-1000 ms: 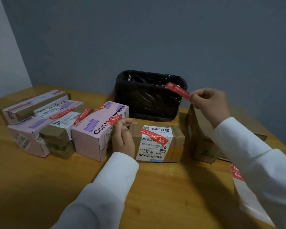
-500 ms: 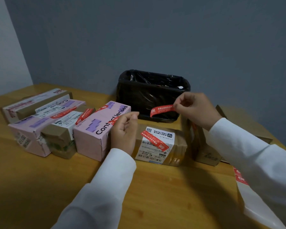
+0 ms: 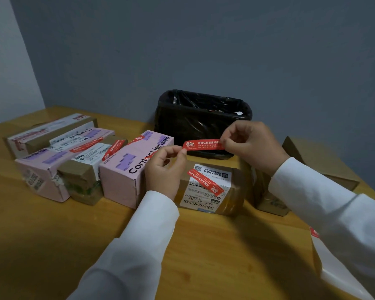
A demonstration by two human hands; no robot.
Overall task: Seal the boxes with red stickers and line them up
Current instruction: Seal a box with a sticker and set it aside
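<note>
A red sticker (image 3: 201, 145) is stretched level between my two hands, above a brown cardboard box (image 3: 234, 191). My left hand (image 3: 165, 169) pinches its left end and my right hand (image 3: 251, 144) pinches its right end. The brown box has a white shipping label and one red sticker (image 3: 205, 184) stuck across it. To its left stands a pink "Contact lenses" box (image 3: 126, 176) with a red sticker on top. Further left lie several more boxes (image 3: 52, 161), each with a red sticker.
A black bin lined with a plastic bag (image 3: 201, 124) stands against the wall behind the boxes. Another brown box (image 3: 320, 163) sits at the right behind my right arm. A sticker backing sheet (image 3: 333, 271) lies at the wooden table's (image 3: 52, 245) right front edge.
My right hand brought the sticker down from above the bin to in front of it. My left hand left the brown box, rose and took the sticker's free end.
</note>
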